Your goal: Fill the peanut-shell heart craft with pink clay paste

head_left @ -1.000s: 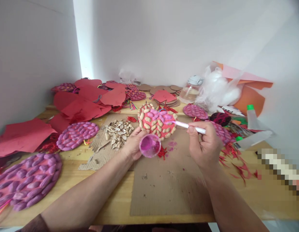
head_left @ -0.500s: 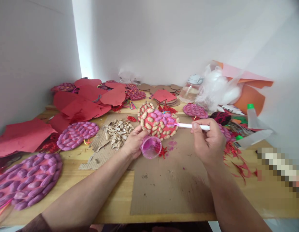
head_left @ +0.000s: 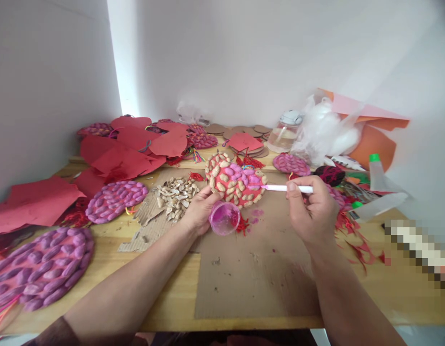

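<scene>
My left hand (head_left: 198, 211) grips a small clear cup of pink paint (head_left: 224, 217) and also steadies the near edge of a red disc covered in peanut shells (head_left: 235, 180), partly painted pink. My right hand (head_left: 310, 207) is closed on a white brush (head_left: 285, 188). The brush tip touches the disc's right edge. Both hands hover over a sheet of brown cardboard (head_left: 258, 269) on the wooden table (head_left: 388, 293).
A heap of loose peanut shells (head_left: 176, 194) lies left of the disc. Finished purple shell discs (head_left: 116, 201) (head_left: 38, 266) and red paper sheets (head_left: 35, 202) fill the left side. A glass jar (head_left: 284, 134), white plastic bags, orange paper and a green-capped bottle (head_left: 376, 173) crowd the back right.
The brush drew back from the middle of the disc to its right edge. My right hand shifted slightly right and up. The paint cup tilted a little.
</scene>
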Motion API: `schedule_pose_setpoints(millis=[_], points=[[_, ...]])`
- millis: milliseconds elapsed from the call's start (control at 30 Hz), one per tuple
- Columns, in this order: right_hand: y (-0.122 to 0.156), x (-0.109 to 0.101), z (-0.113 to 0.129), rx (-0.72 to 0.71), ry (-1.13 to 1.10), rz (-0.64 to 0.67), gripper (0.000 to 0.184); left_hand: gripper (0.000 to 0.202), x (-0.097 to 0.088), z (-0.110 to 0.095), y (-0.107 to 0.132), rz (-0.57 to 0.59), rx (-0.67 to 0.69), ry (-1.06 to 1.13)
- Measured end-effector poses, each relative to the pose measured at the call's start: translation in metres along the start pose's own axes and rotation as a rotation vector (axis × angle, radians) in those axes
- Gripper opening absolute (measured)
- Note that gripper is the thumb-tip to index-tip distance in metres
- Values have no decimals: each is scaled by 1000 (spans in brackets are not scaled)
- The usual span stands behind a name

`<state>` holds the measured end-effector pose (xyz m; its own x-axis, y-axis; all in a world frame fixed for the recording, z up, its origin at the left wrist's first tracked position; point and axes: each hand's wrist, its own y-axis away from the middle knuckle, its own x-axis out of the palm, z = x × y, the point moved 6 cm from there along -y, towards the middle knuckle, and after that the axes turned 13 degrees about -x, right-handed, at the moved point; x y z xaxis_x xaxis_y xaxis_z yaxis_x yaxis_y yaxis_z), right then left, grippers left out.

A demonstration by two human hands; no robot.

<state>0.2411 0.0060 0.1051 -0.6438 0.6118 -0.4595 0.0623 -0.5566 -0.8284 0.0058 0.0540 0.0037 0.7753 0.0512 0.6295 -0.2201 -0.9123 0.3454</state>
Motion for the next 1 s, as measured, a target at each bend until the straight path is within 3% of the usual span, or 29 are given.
schedule_pose_setpoints(millis=[300, 400, 567, 833, 1000], points=[[4, 12, 10, -121, -149, 24, 7, 38, -7, 6, 2, -64, -81, 102], [3, 14, 17, -190, -96, 45, 4, 38, -6, 7, 3, -54, -84, 102], [2, 8, 21, -230, 1, -43, 3, 39, -9, 6, 5, -94, -55, 119], [7, 19, 26, -315, 44, 32, 5, 35, -3, 9, 5, -76, -66, 96], [5, 15, 25, -319, 84, -29, 3, 39, -1, 7, 7, -80, -42, 88]])
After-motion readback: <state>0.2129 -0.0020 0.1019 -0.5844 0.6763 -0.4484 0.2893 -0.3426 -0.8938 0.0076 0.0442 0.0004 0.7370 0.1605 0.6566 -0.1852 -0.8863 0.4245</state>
